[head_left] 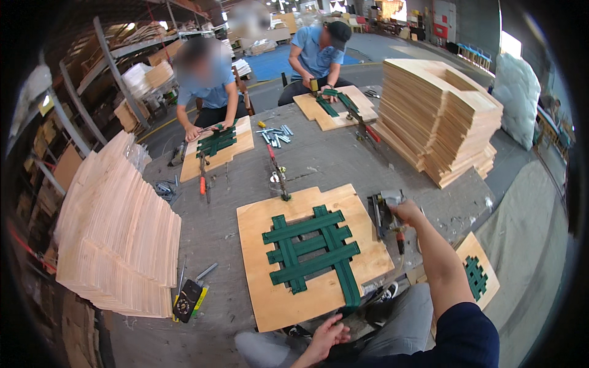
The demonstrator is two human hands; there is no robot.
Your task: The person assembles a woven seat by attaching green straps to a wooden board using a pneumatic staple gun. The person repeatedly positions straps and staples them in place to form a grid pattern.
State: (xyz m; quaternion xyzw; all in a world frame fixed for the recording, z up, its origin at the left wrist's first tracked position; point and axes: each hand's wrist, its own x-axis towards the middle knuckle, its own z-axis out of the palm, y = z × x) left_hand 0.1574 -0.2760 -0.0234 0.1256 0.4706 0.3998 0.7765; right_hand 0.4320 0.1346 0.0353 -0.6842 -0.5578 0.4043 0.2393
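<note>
A plywood board (253,257) with a cut-out lies in front of me. Dark green webbing straps (314,260) cross over its opening in a woven grid. One strap end (349,291) runs past the board's near edge. My left hand (328,337) is just below that end, fingers loosely bent and apart, with nothing visible in them. At the board's right side, my right hand (406,212) is closed around a grey staple gun (390,197). Its black magazine (376,216) is beside the board's edge. A clamp (279,178) with a red handle touches the board's far edge.
Tall stacks of plywood frames stand at left (116,233) and far right (438,116). A tape measure (187,300) lies near left; metal strips (277,135) lie mid-table. Across from me, two people work on strapped boards (242,144). Another strapped board (488,285) is at lower right.
</note>
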